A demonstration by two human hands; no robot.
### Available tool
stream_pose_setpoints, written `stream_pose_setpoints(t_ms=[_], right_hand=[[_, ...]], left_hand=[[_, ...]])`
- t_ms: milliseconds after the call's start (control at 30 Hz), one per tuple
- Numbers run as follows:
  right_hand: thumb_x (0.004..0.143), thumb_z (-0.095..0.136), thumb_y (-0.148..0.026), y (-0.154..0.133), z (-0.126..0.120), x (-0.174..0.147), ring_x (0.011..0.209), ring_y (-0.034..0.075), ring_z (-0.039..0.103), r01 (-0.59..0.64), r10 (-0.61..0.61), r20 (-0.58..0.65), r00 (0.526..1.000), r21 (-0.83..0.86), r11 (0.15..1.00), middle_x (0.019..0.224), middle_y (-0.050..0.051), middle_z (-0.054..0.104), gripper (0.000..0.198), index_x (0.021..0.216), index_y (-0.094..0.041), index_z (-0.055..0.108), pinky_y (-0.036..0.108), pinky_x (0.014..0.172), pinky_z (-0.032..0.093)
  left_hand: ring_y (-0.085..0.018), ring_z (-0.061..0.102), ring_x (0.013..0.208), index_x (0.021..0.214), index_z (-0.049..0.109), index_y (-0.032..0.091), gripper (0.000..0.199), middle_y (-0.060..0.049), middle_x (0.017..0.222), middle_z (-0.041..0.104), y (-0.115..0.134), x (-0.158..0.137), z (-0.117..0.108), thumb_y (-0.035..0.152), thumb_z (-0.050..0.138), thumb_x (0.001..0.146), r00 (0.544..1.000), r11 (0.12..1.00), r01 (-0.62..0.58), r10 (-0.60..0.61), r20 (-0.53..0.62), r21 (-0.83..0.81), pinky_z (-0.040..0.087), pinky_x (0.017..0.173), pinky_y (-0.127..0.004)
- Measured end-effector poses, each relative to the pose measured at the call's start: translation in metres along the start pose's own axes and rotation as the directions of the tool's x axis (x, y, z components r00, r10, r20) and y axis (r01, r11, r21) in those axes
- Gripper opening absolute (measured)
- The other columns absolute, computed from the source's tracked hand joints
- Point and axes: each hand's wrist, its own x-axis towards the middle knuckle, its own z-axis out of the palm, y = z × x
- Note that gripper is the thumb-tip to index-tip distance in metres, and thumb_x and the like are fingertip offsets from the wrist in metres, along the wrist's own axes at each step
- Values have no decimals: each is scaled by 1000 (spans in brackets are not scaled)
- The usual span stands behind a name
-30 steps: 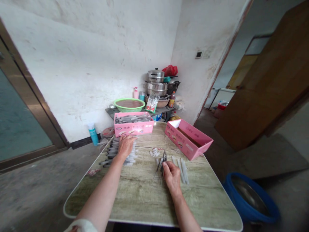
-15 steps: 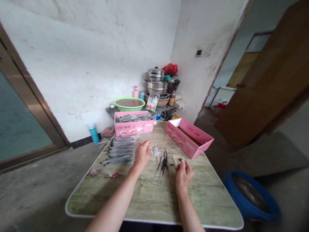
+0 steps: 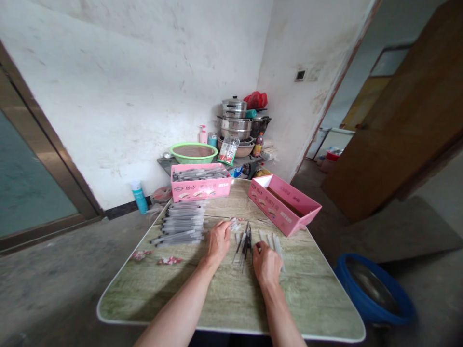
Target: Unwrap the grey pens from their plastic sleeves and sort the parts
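My left hand (image 3: 218, 242) reaches over the table with its fingers bent together, the tips at small whitish pieces (image 3: 236, 224); what they pinch is too small to name. My right hand (image 3: 266, 262) is curled, thumb and finger closed beside a loose bunch of thin dark pen refills (image 3: 246, 241). Whatever it holds is hidden. Several clear white pen barrels (image 3: 278, 248) lie just beyond and right of this hand. Left of my left hand, pens (image 3: 184, 224) are laid in a stacked row.
A pink box (image 3: 200, 190) full of pens stands at the table's back left. Another pink box (image 3: 280, 212) sits askew at the back right. Behind are a green basin (image 3: 193, 159) and stacked pots (image 3: 235, 126). A blue tub (image 3: 376, 289) stands right of the table (image 3: 217, 308).
My left hand has drawn its fingers together and come slightly nearer. My right hand has moved left to the dark refills and turned knuckles up, uncovering the white barrels.
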Motion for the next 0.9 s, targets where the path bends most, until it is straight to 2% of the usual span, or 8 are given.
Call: stream_pose_setpoints(t_ms=[100,200,900], right_hand=[[90,45,-29,-10,-3,-4,66,21,68,55,-46,63,997,-154,987,71,9,71,25,82,-20,67,24,55,41],[90,43,-27,-15,-4,-4,67,22,69,73,-57,81,995,-210,975,72,10,72,25,82,-19,65,25,56,44],[86,41,-19,-15,1,-2,70,24,71,4,13,78,997,-221,975,75,14,72,23,87,-14,64,28,60,48]], left_hand=[[-18,63,88,104,66,19,32,-7,95,68,-1,1,2,7,44,86,1000,1000,0,0,4,4,48,81,-31],[-18,62,88,104,66,19,32,-6,95,67,-2,0,3,7,43,85,1000,1000,2,-3,13,11,48,82,-30],[-17,62,83,102,67,19,30,-6,91,67,0,-1,4,7,45,84,999,999,27,-27,23,25,48,77,-29]])
